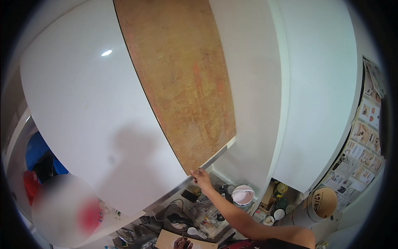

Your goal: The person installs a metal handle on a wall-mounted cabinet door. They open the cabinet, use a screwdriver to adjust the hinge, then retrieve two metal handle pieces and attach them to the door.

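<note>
My right hand [200, 177] is closed on the bottom corner of a brown wooden panel [178, 74], beside a white panel [83, 91] that carries a shadow of a head and shoulders. A pale metal strip [213, 159] runs along the panels' lower edge. At the bottom of the view my left hand [182, 244] is closed on a small dark object that I cannot make out, over a light tan board [203, 244].
Below are a cluttered work surface [199, 209], a pale paint bucket [242, 195], jars [278, 213] and a large cylindrical bin [325, 203]. Blue [37, 147] and red [31, 184] items sit at left. Paper sheets [365, 145] cover a right-hand surface.
</note>
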A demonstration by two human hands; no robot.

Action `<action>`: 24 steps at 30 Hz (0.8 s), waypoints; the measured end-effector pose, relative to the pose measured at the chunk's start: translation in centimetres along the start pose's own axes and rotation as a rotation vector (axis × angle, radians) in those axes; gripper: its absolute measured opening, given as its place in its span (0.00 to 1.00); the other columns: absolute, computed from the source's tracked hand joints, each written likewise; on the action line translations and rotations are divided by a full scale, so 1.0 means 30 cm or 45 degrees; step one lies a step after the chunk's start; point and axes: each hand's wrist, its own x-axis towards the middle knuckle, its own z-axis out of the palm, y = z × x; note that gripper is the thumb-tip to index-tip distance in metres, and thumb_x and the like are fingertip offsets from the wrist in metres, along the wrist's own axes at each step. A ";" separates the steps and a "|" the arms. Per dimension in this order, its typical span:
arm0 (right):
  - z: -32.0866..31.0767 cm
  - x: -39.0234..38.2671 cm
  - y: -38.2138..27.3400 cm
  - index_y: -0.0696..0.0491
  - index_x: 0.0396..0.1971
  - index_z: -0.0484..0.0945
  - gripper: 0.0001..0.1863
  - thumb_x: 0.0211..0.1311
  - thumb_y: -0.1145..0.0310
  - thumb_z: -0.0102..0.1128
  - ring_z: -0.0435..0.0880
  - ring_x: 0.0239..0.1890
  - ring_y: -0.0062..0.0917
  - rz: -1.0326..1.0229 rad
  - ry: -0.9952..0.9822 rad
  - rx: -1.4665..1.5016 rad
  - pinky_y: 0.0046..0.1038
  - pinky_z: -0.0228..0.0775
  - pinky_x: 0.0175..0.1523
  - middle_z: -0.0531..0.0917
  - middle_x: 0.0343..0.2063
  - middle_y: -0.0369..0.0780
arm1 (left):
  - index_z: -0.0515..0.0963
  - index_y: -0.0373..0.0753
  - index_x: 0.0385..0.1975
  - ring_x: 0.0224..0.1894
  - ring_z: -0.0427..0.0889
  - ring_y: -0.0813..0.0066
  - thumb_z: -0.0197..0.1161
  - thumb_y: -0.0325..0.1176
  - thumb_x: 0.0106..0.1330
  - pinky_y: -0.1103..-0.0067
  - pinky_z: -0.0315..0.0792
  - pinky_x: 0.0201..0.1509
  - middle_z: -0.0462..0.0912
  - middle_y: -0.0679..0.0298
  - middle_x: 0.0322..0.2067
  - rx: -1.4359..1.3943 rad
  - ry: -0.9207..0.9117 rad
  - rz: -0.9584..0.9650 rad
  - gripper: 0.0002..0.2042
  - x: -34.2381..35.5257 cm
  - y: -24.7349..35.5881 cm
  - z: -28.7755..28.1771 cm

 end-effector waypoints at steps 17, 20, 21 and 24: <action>0.042 -0.068 -0.099 0.50 0.41 0.76 0.15 0.71 0.57 0.72 0.82 0.42 0.24 0.290 -0.148 0.721 0.37 0.81 0.56 0.80 0.37 0.33 | 0.77 0.36 0.62 0.58 0.80 0.64 0.66 0.31 0.76 0.65 0.73 0.66 0.80 0.59 0.58 0.827 -0.315 0.474 0.17 0.079 0.055 -0.104; 0.042 -0.050 -0.103 0.49 0.40 0.75 0.17 0.70 0.56 0.73 0.80 0.41 0.25 0.273 -0.106 0.724 0.34 0.79 0.54 0.78 0.36 0.33 | 0.74 0.35 0.64 0.55 0.82 0.61 0.65 0.30 0.76 0.64 0.76 0.64 0.81 0.56 0.55 1.116 -0.303 0.629 0.20 0.101 0.136 -0.076; 0.028 -0.046 -0.076 0.49 0.39 0.75 0.17 0.69 0.55 0.74 0.79 0.41 0.25 0.274 -0.113 0.696 0.34 0.78 0.54 0.78 0.36 0.33 | 0.74 0.35 0.65 0.54 0.83 0.61 0.65 0.30 0.76 0.64 0.77 0.63 0.82 0.55 0.54 1.244 -0.263 0.667 0.20 0.087 0.170 -0.044; -0.006 -0.057 -0.061 0.49 0.42 0.76 0.19 0.69 0.52 0.74 0.78 0.45 0.25 0.328 -0.122 0.686 0.32 0.75 0.54 0.77 0.39 0.34 | 0.73 0.35 0.63 0.52 0.84 0.61 0.63 0.25 0.74 0.69 0.82 0.56 0.82 0.54 0.53 0.238 -0.045 0.137 0.19 0.046 0.250 0.088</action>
